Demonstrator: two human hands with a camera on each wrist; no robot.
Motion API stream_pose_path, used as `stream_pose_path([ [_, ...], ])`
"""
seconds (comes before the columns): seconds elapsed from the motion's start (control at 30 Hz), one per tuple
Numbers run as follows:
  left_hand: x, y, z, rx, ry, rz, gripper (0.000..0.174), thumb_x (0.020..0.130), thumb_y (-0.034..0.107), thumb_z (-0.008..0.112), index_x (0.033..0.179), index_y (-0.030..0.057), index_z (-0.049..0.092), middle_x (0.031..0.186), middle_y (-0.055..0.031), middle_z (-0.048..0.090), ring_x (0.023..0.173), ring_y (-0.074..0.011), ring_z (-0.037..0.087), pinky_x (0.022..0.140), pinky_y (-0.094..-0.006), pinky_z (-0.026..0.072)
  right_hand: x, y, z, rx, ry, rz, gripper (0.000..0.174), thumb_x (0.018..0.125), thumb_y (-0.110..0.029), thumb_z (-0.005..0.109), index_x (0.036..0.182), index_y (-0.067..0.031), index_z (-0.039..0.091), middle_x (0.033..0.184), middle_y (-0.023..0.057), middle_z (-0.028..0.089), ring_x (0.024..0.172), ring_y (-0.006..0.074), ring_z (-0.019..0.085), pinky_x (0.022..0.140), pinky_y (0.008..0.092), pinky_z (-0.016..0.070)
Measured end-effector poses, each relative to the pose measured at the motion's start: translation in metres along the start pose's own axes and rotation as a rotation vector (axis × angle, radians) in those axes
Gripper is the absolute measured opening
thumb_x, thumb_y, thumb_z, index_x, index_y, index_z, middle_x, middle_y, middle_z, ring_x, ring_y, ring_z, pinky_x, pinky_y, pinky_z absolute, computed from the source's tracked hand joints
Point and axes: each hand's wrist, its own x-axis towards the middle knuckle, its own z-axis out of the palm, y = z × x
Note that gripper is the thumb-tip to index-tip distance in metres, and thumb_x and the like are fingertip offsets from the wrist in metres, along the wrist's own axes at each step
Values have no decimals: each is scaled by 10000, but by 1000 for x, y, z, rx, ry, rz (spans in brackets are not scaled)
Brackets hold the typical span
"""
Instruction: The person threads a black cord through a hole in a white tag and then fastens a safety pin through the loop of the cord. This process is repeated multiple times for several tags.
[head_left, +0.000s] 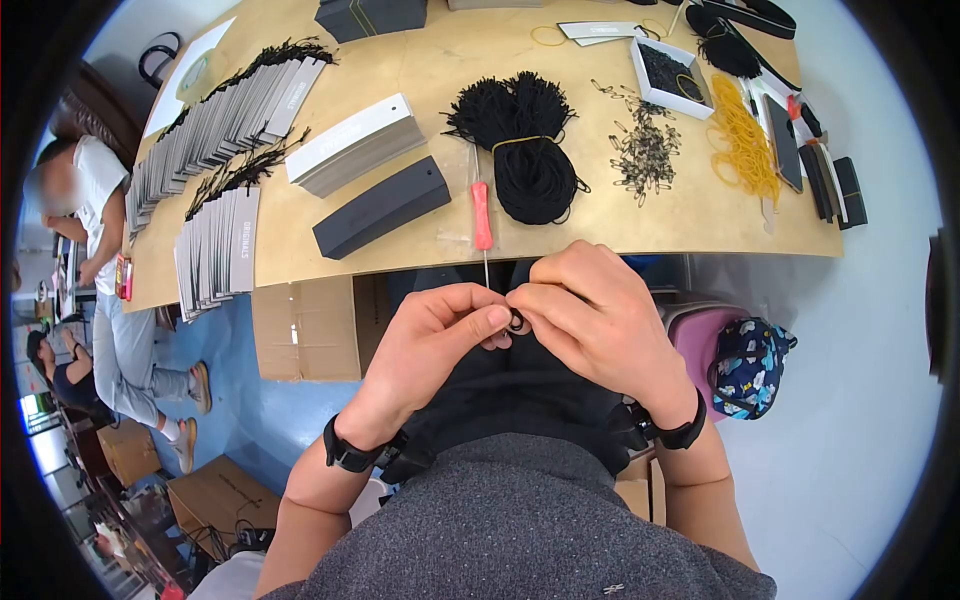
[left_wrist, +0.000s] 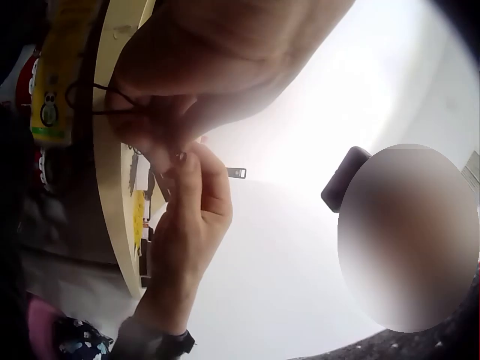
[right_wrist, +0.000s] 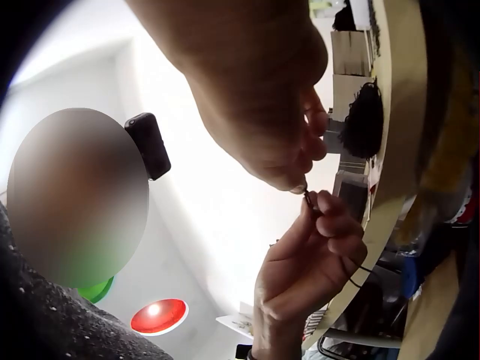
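In the head view the left hand [head_left: 435, 345] and right hand [head_left: 600, 315] meet just off the table's front edge, fingertips together. Between them a small dark loop of black cord [head_left: 516, 320] is pinched. The right wrist view shows the left hand [right_wrist: 311, 259] gripping the cord between thumb and fingers, with a thin strand [right_wrist: 360, 276] hanging behind it; the fingertips of the right hand [right_wrist: 262, 112] touch the cord's upper end. A cord loop [left_wrist: 90, 97] trails beside the left hand [left_wrist: 202, 75] in the left wrist view. A red-handled tool [head_left: 482, 215] lies at the table edge, its shaft toward the hands.
On the table [head_left: 440, 60] are a black cord bundle [head_left: 535, 175], grey tag stacks [head_left: 365, 150], a dark block [head_left: 385, 208], fanned tags [head_left: 220, 245], safety pins [head_left: 645, 155], yellow bands [head_left: 740, 145] and a white box [head_left: 672, 78]. A person [head_left: 110, 240] sits at the left.
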Motion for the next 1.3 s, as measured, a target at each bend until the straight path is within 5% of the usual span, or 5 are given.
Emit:
stream_pose_path([
  [0.33,-3,-3,4,215,76,-29,168,977,120,632,1019,-26,704,904,-33,712,798,-72,630,719,-239,517,-2,-1,5,-128,-68,-114,178,694,-104,734,808,-63,604,789,28,492,766,204,552,742,335,439],
  [0.43,-3,-5,8,430,102,79,124,940,96,664,989,-13,698,852,-44,698,763,-76,629,681,-249,512,0,4,14,-163,-71,-117,177,680,-95,721,789,-59,585,769,39,467,751,217,545,733,343,441],
  [0.5,-1,-10,10,880,226,508,84,885,50,693,948,-5,690,836,-58,673,717,-83,622,635,-256,494,-1,8,17,-124,-65,-81,173,688,-91,719,788,-55,582,774,43,475,749,228,545,724,349,443],
  [0.9,6,-14,5,308,222,279,33,901,19,678,914,-9,689,856,-3,585,713,-41,549,624,-203,427,-7,-6,11,-26,142,17,218,721,-81,781,893,-66,647,862,47,577,793,235,597,721,362,459],
  [1.3,1,-13,7,417,220,293,108,923,20,675,1007,-29,721,843,-3,544,756,-68,481,646,-220,385,-9,-8,26,-88,178,81,213,700,-29,774,842,-61,619,817,51,547,765,241,585,706,358,466],
])
